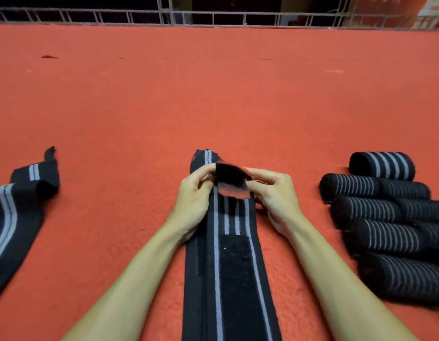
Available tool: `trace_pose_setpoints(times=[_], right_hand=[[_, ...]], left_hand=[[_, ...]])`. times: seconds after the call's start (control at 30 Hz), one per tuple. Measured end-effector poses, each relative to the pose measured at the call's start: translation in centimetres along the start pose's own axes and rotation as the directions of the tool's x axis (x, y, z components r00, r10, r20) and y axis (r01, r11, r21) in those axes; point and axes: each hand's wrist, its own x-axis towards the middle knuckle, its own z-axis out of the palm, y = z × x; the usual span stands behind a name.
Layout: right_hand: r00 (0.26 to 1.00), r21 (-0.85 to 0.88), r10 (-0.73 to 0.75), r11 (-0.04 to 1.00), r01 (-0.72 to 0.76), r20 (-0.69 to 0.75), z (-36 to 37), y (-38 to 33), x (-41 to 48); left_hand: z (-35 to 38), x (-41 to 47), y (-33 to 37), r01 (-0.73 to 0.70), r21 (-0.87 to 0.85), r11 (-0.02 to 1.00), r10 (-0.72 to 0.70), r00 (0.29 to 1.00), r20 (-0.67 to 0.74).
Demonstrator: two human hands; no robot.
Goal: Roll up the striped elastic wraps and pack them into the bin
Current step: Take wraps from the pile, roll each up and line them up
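Red-orange carpet (213,94) fills the head view from the near edge to a white metal railing (225,18) at the far side, with darkness behind the bars.

At the centre a striped wrap (220,279) lies flat on the carpet. Its long axis runs straight away from the person, from the bottom edge of the picture to a narrowed far tip just past the hands. Grey stripes follow its length, and a black fuzzy patch (234,267) sits on its near part.

The left hand (192,195) rests at the wrap's left edge. Its fingers (201,173) are curled inward with the thumb, pinching the left side of a dark flap (229,179) raised off the band. The right hand (275,195) mirrors it on the other side. Its fingers (260,173) are bent and closed on the flap's right side. The flap is blurred, so whether it is a fold or the first turn of a roll cannot be told.

To the left an unrolled wrap (14,217) lies loose and crumpled, well apart from the hands and running off the picture's edge.

To the right several rolled wraps (385,232) lie side by side, touching one another, with their long axes roughly crosswise. The farthest roll (383,164) shows broader stripes.
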Motion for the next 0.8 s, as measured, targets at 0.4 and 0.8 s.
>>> trace_pose_setpoints(times=[0.4, 0.8], right_hand=[[0.979, 0.002, -0.202, 0.979, 0.202, -0.008, 0.0, 0.0, -1.1], [0.969, -0.246, -0.245, 0.939, 0.242, 0.021, 1.4, 0.7, -1.2]], left_hand=[[-0.6, -0.9, 0.3, 0.019, -0.111, 0.994, -0.006, 0.994, 0.110], [-0.2, -1.4, 0.8, -0.088, 0.045, 0.995, 0.087, 0.996, 0.023]])
